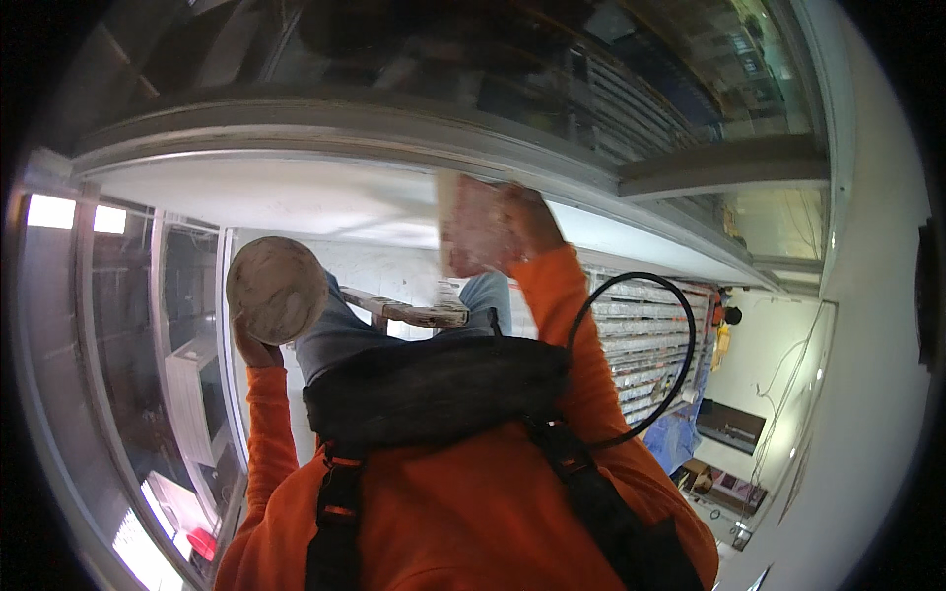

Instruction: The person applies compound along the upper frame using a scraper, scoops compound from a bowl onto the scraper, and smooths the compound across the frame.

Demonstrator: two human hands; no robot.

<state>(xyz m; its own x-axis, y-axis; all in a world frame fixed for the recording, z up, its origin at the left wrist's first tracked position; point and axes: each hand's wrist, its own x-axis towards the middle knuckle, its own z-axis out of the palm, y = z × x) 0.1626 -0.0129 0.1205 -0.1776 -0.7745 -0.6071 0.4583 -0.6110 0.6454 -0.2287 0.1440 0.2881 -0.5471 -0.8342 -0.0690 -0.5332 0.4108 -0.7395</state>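
My left hand (258, 351) holds up a round, grey-smeared tub (277, 291) at the left; its fingers are mostly hidden behind it. My right hand (530, 223) grips a flat, rectangular spreader (473, 229) with a reddish face and a pale edge, blurred by motion. The spreader is up against the white wall strip (345, 202) under the window frame, though I cannot tell whether it touches. Faint grey marks or shadows show on that strip, left of the spreader.
Dark glass panes (394, 59) in a grey frame (325, 116) run above the strip. More framed glass (133, 295) stands at the left. Between my knees is a worn, paint-spattered wooden piece (414, 311). A black cable (694, 325) loops by my right arm. Slatted shutters (641, 345) lie beyond.
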